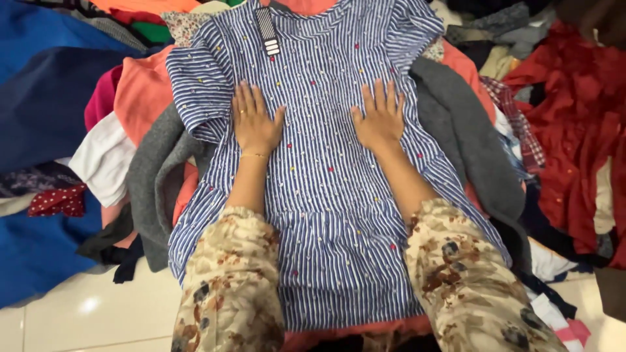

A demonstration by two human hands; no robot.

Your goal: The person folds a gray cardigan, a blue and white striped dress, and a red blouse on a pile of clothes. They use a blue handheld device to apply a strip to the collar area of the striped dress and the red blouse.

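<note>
**Both palms flat on a striped dress atop a clothes pile**

Blue-and-white striped dress (326,163) lies spread face-up on a heap of clothes, neckline toward the far edge of the pile, hem toward the person at the near edge. Small coloured dots scattered over the fabric. Short ruffled sleeves spread to either side. A dark tag with pale bars (267,30) hangs at the neckline, left of centre.

Left hand (255,120) rests palm-down on the chest area of the dress, left of centre, fingers straight and close together, thumb angled inward. Ring on one finger, thin bracelet at the wrist. Right hand (380,117) rests palm-down at the matching spot right of centre, fingers straight and slightly spread, thumb angled inward. Neither hand grips anything; both just press flat on the cloth. Hands are apart, with a strip of dress between the thumbs. Forearms come up from the near edge in beige floral sleeves (228,280).

Under the dress: a grey garment (153,176) sticks out on the left side and more grey (466,143) on the right. Salmon-orange cloth (143,91) shows beside the left sleeve of the dress. Blue fabric (39,98) fills the far-left of the pile, a white piece (101,160) near it. Red garments (574,117) bunch at the right edge, a plaid piece (518,124) beside them. Pale glossy tiled floor (85,313) shows at the near-left corner.
</note>
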